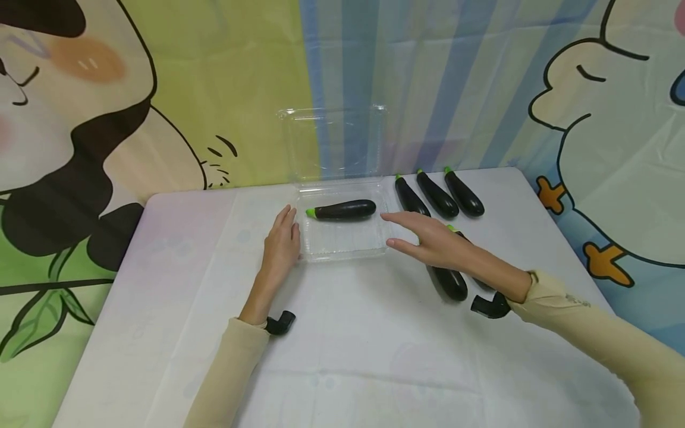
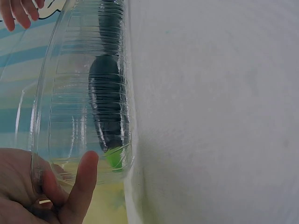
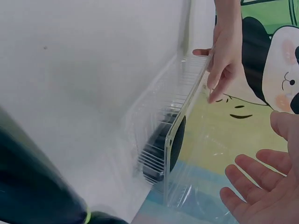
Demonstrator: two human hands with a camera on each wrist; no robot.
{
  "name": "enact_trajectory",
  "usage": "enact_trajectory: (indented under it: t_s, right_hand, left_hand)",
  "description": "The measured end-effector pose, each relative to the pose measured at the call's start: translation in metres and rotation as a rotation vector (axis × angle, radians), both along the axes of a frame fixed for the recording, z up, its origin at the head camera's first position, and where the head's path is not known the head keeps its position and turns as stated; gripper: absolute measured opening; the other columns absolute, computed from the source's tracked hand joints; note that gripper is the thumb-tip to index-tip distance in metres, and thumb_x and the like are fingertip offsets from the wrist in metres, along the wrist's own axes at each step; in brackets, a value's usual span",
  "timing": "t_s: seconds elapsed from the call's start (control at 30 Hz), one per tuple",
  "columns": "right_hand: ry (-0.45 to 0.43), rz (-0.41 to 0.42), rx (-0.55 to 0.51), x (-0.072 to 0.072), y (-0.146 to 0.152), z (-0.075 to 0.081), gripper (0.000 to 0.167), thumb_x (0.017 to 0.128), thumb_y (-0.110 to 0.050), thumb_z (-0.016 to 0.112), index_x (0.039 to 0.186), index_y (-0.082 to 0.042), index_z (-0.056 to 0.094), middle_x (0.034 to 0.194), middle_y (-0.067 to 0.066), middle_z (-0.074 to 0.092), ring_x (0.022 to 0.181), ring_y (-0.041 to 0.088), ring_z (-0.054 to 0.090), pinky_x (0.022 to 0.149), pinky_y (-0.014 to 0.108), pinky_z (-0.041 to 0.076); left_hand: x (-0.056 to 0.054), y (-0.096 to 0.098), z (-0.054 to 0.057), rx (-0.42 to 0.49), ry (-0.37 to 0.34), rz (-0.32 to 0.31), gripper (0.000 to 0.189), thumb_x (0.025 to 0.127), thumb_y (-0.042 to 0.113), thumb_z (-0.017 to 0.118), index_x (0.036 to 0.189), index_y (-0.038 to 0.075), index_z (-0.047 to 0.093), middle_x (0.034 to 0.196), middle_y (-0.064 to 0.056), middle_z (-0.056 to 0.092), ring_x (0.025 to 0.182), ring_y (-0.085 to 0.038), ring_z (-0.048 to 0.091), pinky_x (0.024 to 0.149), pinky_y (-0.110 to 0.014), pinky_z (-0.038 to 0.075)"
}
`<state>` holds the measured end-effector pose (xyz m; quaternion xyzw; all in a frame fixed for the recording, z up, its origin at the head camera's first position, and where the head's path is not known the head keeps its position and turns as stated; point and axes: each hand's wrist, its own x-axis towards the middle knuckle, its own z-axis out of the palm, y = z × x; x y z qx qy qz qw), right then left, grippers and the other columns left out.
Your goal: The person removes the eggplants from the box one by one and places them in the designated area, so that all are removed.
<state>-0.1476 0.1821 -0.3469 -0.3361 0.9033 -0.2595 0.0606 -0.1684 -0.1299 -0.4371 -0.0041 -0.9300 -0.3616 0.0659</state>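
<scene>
One dark eggplant (image 1: pixel 345 210) with a green stem end lies crosswise in a clear plastic container (image 1: pixel 342 246). Its hinged lid (image 1: pixel 334 142) stands raised at the back. My left hand (image 1: pixel 282 241) rests against the container's left side, fingers nearly straight; in the left wrist view its thumb (image 2: pixel 83 184) lies along the clear wall near a corner. Just off the container's right edge, my right hand (image 1: pixel 428 238) hovers with thumb and fingers apart and nothing between them. Its spread fingers (image 3: pixel 254 161) show in the right wrist view.
More eggplants (image 1: pixel 437 194) lie in a row at the back right of the white-covered table (image 1: pixel 348 368). Others (image 1: pixel 451 284) lie partly hidden under my right hand and forearm. A printed cartoon curtain (image 1: pixel 241 89) hangs behind the table.
</scene>
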Motion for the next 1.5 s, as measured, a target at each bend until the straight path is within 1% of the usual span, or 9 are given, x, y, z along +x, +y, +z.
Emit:
enact_trajectory:
  t_s: [0.27,0.43,0.63,0.7,0.77,0.87,0.93,1.2,1.5]
  right_hand:
    - [0.0,0.075,0.051,-0.031,-0.024,0.0,0.056,0.097,-0.03,0.059,0.147,-0.01,0.042,0.148,0.013,0.047,0.138,0.031,0.044,0.111,0.05,0.039]
    - [-0.001,0.117,0.114,-0.054,-0.039,-0.004,0.057,0.098,-0.033,0.057,0.147,-0.009,0.042,0.148,0.013,0.047,0.137,0.032,0.045,0.111,0.049,0.04]
    - [-0.033,0.148,0.179,-0.079,-0.051,-0.014,0.057,0.098,-0.033,0.057,0.147,-0.01,0.042,0.148,0.014,0.047,0.137,0.033,0.044,0.11,0.05,0.04]
    - [-0.036,0.149,0.19,-0.087,-0.053,-0.018,0.056,0.098,-0.033,0.057,0.147,-0.011,0.043,0.148,0.013,0.048,0.138,0.032,0.044,0.112,0.049,0.039]
    - [-0.033,0.155,0.193,-0.095,-0.055,-0.022,0.055,0.098,-0.033,0.057,0.146,-0.011,0.044,0.147,0.013,0.049,0.137,0.031,0.044,0.112,0.048,0.038]
    - [-0.038,0.158,0.198,-0.105,-0.059,-0.025,0.053,0.098,-0.033,0.057,0.145,-0.011,0.046,0.147,0.012,0.05,0.138,0.031,0.044,0.114,0.047,0.037]
    - [-0.043,0.166,0.209,-0.11,-0.062,-0.027,0.053,0.098,-0.033,0.057,0.145,-0.01,0.046,0.147,0.013,0.049,0.138,0.031,0.044,0.114,0.047,0.036]
    - [-0.063,0.215,0.246,-0.125,-0.082,-0.038,0.053,0.098,-0.032,0.057,0.143,-0.006,0.047,0.146,0.013,0.051,0.137,0.031,0.046,0.114,0.046,0.037]
    - [-0.067,0.227,0.254,-0.13,-0.096,-0.048,0.054,0.098,-0.031,0.058,0.143,-0.004,0.047,0.145,0.014,0.051,0.135,0.031,0.047,0.113,0.045,0.038]
  left_hand:
    - [0.0,-0.002,-0.001,0.007,-0.009,0.002,0.045,0.103,0.013,0.042,0.146,-0.001,0.039,0.157,-0.014,0.032,0.139,-0.034,0.042,0.109,-0.051,0.04]
    - [0.0,-0.001,-0.001,0.011,-0.004,0.002,0.045,0.103,0.013,0.042,0.146,-0.001,0.039,0.157,-0.014,0.033,0.136,-0.033,0.045,0.104,-0.05,0.046]
    - [-0.003,0.002,0.0,0.016,0.001,-0.005,0.045,0.103,0.013,0.041,0.146,0.0,0.04,0.157,-0.013,0.033,0.13,-0.033,0.051,0.1,-0.051,0.048]
    - [-0.004,0.005,0.001,0.02,-0.001,-0.01,0.045,0.103,0.013,0.042,0.146,0.001,0.04,0.157,-0.012,0.033,0.127,-0.032,0.054,0.094,-0.047,0.053]
    - [-0.005,0.006,0.002,0.023,-0.001,-0.011,0.045,0.103,0.012,0.043,0.146,0.001,0.04,0.157,-0.012,0.033,0.127,-0.032,0.054,0.092,-0.046,0.054]
    - [-0.006,0.007,0.003,0.011,0.004,-0.006,0.045,0.102,0.012,0.043,0.146,0.001,0.041,0.156,-0.012,0.034,0.132,-0.032,0.05,0.098,-0.047,0.051]
    - [-0.006,0.007,0.002,0.001,0.008,-0.002,0.044,0.102,0.011,0.044,0.145,0.0,0.041,0.156,-0.013,0.035,0.134,-0.032,0.047,0.104,-0.049,0.047]
    - [-0.003,0.001,0.002,-0.009,0.016,-0.004,0.044,0.103,0.013,0.042,0.145,0.0,0.041,0.156,-0.014,0.035,0.137,-0.032,0.045,0.106,-0.05,0.044]
    - [-0.001,-0.001,0.0,-0.007,0.009,-0.006,0.044,0.103,0.013,0.042,0.145,-0.001,0.041,0.156,-0.014,0.035,0.138,-0.032,0.044,0.109,-0.048,0.042]
